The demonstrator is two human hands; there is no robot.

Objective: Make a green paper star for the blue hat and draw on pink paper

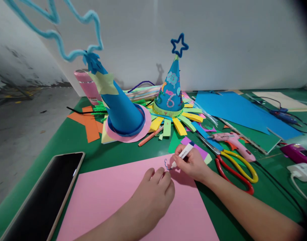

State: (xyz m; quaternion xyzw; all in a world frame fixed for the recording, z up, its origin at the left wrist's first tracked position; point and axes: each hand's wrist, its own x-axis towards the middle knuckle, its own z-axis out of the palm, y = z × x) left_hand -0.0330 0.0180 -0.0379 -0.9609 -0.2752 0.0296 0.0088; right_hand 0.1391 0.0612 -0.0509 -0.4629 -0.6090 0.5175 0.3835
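A sheet of pink paper (105, 190) lies in front of me on the green table. My right hand (190, 162) grips a white marker (183, 154) with a dark blue end, its tip touching the sheet near the far edge. Beside the tip runs a short wavy blue line (165, 164). Palm down on the sheet, my left hand (154, 197) rests just left of the marker, holding nothing, its fingers slightly bent and a little apart.
A phone (43, 197) lies at left. Behind the sheet stand a tall blue paper cone hat (123, 110) and a decorated party hat (169, 90). Scissors (233, 160), a pink glue gun (233, 142), blue paper (231, 108) and a pink tumbler (88, 85) surround the work.
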